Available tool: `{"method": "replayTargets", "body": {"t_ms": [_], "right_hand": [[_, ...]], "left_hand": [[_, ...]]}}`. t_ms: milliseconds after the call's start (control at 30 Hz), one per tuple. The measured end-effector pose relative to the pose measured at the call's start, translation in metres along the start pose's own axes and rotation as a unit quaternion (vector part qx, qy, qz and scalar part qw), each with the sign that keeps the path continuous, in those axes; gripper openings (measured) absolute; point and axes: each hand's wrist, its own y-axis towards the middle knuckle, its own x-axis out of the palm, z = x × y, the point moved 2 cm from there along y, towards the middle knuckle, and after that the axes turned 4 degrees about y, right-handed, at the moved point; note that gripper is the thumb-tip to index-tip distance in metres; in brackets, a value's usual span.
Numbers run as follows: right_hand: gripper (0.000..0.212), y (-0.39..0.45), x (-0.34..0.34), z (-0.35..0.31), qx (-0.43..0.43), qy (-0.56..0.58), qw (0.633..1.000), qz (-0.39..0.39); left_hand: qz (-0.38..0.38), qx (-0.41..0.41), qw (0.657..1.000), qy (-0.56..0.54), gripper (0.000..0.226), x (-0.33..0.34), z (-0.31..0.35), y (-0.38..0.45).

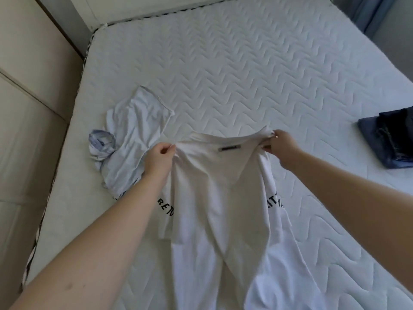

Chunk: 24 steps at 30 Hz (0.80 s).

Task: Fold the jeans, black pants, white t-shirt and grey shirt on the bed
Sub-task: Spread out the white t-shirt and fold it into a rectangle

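Two hands pinch the t-shirt (214,198) at its shoulders, left hand (159,157) and right hand (280,146) each closed on cloth, likely to stretch it flat on the bed (245,74) for folding. Just left of the t-shirt lies the shirt (134,135), crumpled. Well to its right sit the jeans (375,144) with the pants (395,135) on top, both apparently folded. No containers show.

The t-shirt (214,193) is white with black lettering and a dark neck label (230,149). The crumpled shirt (131,139) is pale grey (almost bluish), the quilted mattress (257,70) white with a zigzag pattern. The folded jeans (371,142) are dark blue under black pants (397,133).
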Motion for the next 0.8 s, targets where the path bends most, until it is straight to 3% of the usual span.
{"method": "replayTargets", "body": {"t_ms": [100, 200, 333, 433, 600, 800], "right_hand": [[0.037, 0.03, 0.013, 0.014, -0.032, -0.005, 0.999, -0.007], [0.043, 0.046, 0.025, 0.029, -0.074, -0.004, 0.997, -0.033], [0.051, 0.042, 0.037, 0.074, -0.115, -0.11, 0.983, -0.087], [0.054, 0.009, 0.05, 0.13, -0.142, -0.248, 0.95, -0.126], [0.06, -0.077, 0.071, 0.238, -0.179, -0.428, 0.858, -0.218], [0.062, -0.169, 0.032, 0.344, -0.208, -0.488, 0.815, -0.233]], "left_hand": [[0.024, 0.012, 1.0, 0.013, 0.011, 0.025, -0.009, 0.023], [0.025, 0.035, 0.998, 0.055, 0.026, 0.046, -0.019, 0.04], [-0.012, 0.063, 0.989, 0.134, 0.037, 0.08, -0.052, 0.032], [-0.069, 0.081, 0.977, 0.184, 0.038, 0.112, -0.094, -0.019], [-0.186, 0.1, 0.937, 0.278, 0.052, 0.158, -0.164, -0.132], [-0.228, 0.121, 0.891, 0.373, 0.061, 0.167, -0.236, -0.26]]}}
